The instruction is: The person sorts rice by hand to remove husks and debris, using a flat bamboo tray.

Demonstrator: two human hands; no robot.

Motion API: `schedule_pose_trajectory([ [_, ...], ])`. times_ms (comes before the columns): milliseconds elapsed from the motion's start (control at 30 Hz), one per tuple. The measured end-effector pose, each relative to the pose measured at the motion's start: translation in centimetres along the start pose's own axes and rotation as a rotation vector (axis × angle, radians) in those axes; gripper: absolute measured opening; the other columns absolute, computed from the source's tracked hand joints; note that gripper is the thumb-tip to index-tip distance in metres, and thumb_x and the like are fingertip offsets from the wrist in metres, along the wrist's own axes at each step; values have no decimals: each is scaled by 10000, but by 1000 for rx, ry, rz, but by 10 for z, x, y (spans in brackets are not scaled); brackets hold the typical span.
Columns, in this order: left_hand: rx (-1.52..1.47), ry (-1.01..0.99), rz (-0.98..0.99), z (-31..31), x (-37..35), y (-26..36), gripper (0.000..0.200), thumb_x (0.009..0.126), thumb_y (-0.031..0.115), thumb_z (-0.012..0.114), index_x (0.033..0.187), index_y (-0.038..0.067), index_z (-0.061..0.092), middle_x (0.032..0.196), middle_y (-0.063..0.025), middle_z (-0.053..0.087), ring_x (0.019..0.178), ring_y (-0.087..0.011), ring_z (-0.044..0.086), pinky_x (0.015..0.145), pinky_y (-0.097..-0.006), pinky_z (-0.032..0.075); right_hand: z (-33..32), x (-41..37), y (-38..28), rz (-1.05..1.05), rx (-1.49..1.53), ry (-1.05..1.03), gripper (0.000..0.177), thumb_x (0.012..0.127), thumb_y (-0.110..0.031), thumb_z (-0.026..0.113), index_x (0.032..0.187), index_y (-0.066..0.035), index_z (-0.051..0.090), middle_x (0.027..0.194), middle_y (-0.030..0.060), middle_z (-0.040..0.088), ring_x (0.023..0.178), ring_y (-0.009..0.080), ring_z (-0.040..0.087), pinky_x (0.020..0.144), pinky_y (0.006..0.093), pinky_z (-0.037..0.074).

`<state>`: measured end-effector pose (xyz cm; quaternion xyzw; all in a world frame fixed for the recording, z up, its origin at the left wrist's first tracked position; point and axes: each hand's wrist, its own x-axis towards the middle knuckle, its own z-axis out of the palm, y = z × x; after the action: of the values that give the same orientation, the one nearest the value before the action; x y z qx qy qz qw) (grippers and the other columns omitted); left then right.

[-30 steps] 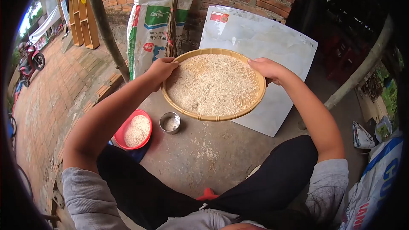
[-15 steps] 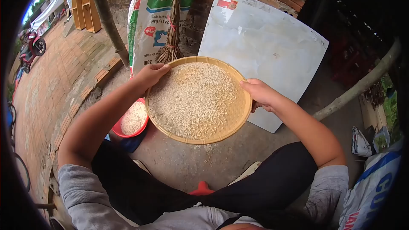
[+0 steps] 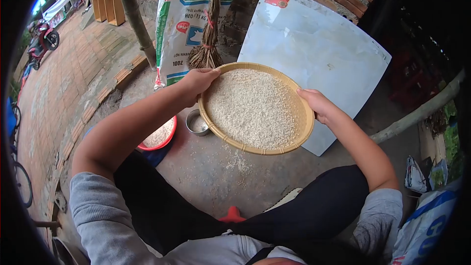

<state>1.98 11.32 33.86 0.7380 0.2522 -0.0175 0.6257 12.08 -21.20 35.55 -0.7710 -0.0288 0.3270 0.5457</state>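
Observation:
A round woven tray (image 3: 307,118) hangs in the air above the floor, tilted a little, with a wide heap of pale grains (image 3: 252,108) in it. My left hand (image 3: 198,84) is closed on its upper left rim, thumb on top. On its upper right rim my right hand (image 3: 318,104) is closed too, with the thumb over the edge. Scattered grains (image 3: 238,162) lie on the floor below the tray. A red bowl (image 3: 172,136) of grains, partly hidden by my left forearm, and a small metal bowl (image 3: 197,123) stand to the left of the tray.
A whitish board (image 3: 319,59) lies behind the tray by the brick wall. A feed sack (image 3: 171,34) and a straw broom (image 3: 206,54) stand at the back. Wooden poles are at the upper left and right. Another sack (image 3: 427,225) is at the lower right.
Both hands have moved the tray to the right in the view, and its grains lie in a more compact heap. The metal bowl has come into sight.

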Motion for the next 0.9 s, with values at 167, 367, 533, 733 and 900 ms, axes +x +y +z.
schedule_pose_trajectory([
  [167, -148, -195, -80, -26, 1, 7, 303, 938, 303, 544, 1105, 66, 634, 900, -105, 676, 714, -181, 670, 669, -327, 570, 13, -17, -2, 4, -128, -181, 365, 985, -338, 400, 1124, -26, 529, 903, 78, 632, 715, 162, 625, 599, 337, 531],
  [367, -134, -122, -52, -4, -9, 2, 321, 942, 317, 532, 1133, 67, 596, 947, -79, 655, 767, -174, 662, 725, -344, 560, 13, -1, 10, -46, -38, 67, 392, 986, -318, 391, 1117, 17, 545, 963, 134, 653, 823, 203, 668, 657, 340, 544],
  [533, -173, -165, -103, -25, 4, 16, 335, 940, 327, 528, 1106, 57, 634, 970, -114, 670, 787, -202, 671, 724, -340, 564, 32, -17, -11, 19, -130, -2, 386, 986, -324, 402, 1050, 29, 546, 927, 126, 650, 754, 210, 660, 648, 296, 524],
  [733, -166, -154, -6, -17, 5, 12, 275, 928, 300, 559, 1092, 98, 651, 977, -88, 660, 777, -177, 644, 704, -314, 546, 30, -20, -16, -92, -78, 84, 358, 979, -318, 417, 1034, 9, 553, 880, 113, 638, 671, 183, 631, 586, 297, 501],
  [900, -144, -143, -90, -7, 0, 12, 299, 941, 262, 544, 1159, 63, 590, 951, -81, 665, 788, -178, 662, 716, -321, 552, 14, 2, 0, -94, -89, 53, 316, 969, -310, 441, 993, -18, 560, 849, 98, 635, 663, 160, 619, 529, 294, 479],
])
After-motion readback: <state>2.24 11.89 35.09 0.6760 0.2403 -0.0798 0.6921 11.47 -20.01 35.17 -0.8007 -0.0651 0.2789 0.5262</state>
